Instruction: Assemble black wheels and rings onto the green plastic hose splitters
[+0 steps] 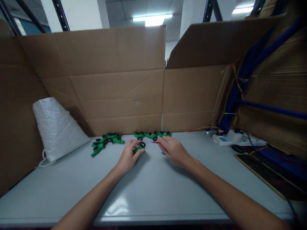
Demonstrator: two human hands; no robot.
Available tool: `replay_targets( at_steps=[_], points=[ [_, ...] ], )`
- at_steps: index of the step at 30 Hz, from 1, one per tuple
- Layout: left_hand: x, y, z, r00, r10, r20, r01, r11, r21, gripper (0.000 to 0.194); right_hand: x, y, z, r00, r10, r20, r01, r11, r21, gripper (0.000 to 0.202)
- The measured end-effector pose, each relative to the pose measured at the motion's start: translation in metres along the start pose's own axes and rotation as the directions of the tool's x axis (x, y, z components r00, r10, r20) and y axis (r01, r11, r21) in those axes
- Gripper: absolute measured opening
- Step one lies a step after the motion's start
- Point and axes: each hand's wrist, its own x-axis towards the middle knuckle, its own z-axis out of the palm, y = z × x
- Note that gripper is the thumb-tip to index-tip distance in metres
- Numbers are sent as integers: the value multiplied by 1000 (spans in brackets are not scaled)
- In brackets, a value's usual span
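Observation:
Between the thumb and fingers of my left hand [127,157] is a small green toy vehicle [136,149], with a black wheel [142,145] facing up and to the right. My right hand [176,152] is closed on a thin red pointed piece [155,142], whose tip points left toward the wheel, apart from it. Its exact kind is hard to make out. A small black ring [163,153] lies on the table just under my right hand. Behind my hands, several similar green toy vehicles [151,135] stand in a row, and another green group [105,142] sits to the left.
A silvery-white wrapped bundle [59,131] with a white cord leans at the left. Cardboard walls [115,89] enclose the white table [153,195]. On the right are a power strip [225,140], cables, a dark flat panel [268,175] and a blue metal frame [242,83].

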Motion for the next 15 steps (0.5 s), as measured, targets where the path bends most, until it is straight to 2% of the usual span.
replay_targets(
  at_steps=[3,5,11,15],
  points=[
    [0,9,-1,986,155,61,-157,987,29,29,-13,-9,-1,999,0,51,-1,1000,13,25],
    [1,13,0,976,203,82,-207,978,36,28,-16,-15,-4,998,6,68,-7,1000,15,23],
    [1,10,1,962,254,97,-260,964,53,28,-9,-26,-15,992,6,127,2,998,-62,17],
    [0,6,0,943,313,116,-327,937,126,32,-8,-29,-17,991,18,135,-5,995,-97,15]
  ],
)
